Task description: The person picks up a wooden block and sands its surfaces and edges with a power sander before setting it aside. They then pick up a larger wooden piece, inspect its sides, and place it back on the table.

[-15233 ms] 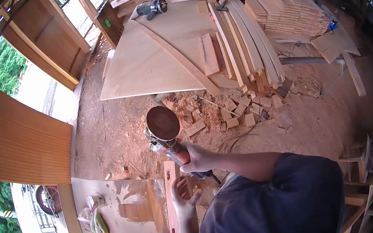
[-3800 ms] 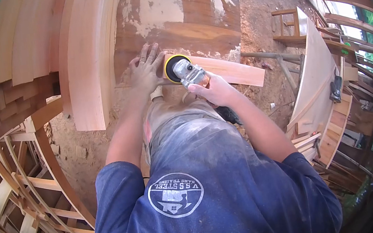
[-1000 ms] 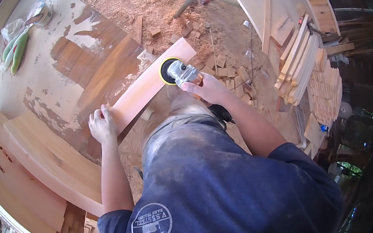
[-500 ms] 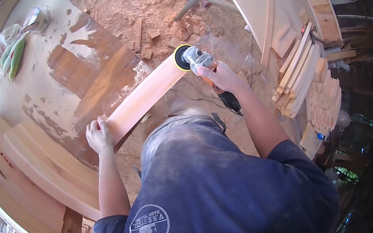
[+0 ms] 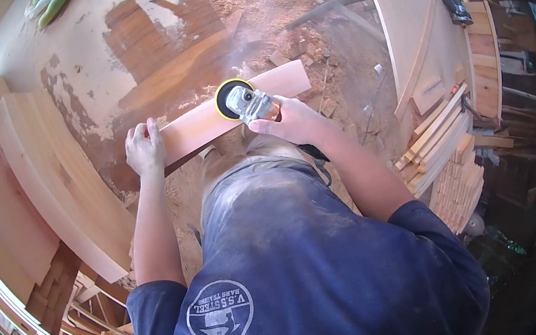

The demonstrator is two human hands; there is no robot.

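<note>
Left hand (image 5: 145, 148) was pressed flat on the near end of the plank (image 5: 193, 124), fingers spread over its top face, thumb side at the edge; not curled round anything, just pinning it down. Right hand (image 5: 290, 123) had a closed grip round the body of the sander (image 5: 244, 102), whose yellow-rimmed disc sat flat on the plank about mid-length. Fine dust hung above the disc. The plank lay at a slant across the table (image 5: 62, 66), a worn sheet with patchy pale coating, and its far end stuck out past the table edge over the sawdust-covered floor (image 5: 286, 0). Curved boards (image 5: 59, 190) were stacked to my left, touching the table edge. A pile of slats (image 5: 444, 149) sat well apart on the right, beside a large curved panel (image 5: 413, 30).
</note>
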